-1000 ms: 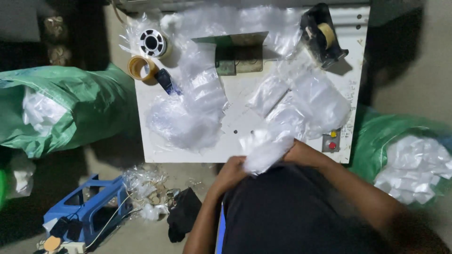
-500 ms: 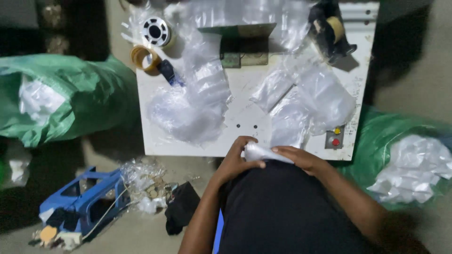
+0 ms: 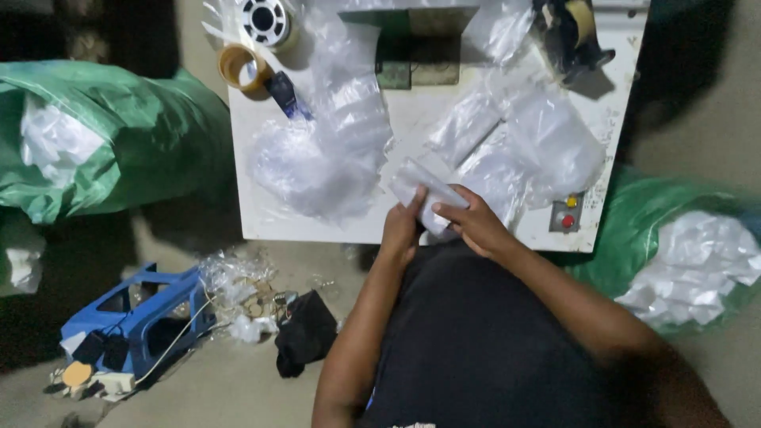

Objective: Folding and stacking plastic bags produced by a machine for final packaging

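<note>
- The tabletop (image 3: 261, 214) spreads out ahead of you, white, with a control box showing a yellow and a red button at its right near corner (image 3: 564, 214).
- Green sacks sit on both sides: one at your left (image 3: 119, 135), one at your right (image 3: 682, 254) stuffed with white plastic.
- A loose heap of clear bags (image 3: 317, 158) lies left of centre; more bags (image 3: 539, 143) lie to the right.
- Tape rolls (image 3: 246, 67) rest at the far left corner.
- The folded clear bag (image 3: 428, 190) sits at the near edge, right between your hands, its long axis slanting from far-left to near-right.
- Your left hand (image 3: 400, 230) pinches its left side; your right hand (image 3: 476, 226) closes fingers over its near-right end. Both are equally close.
</note>
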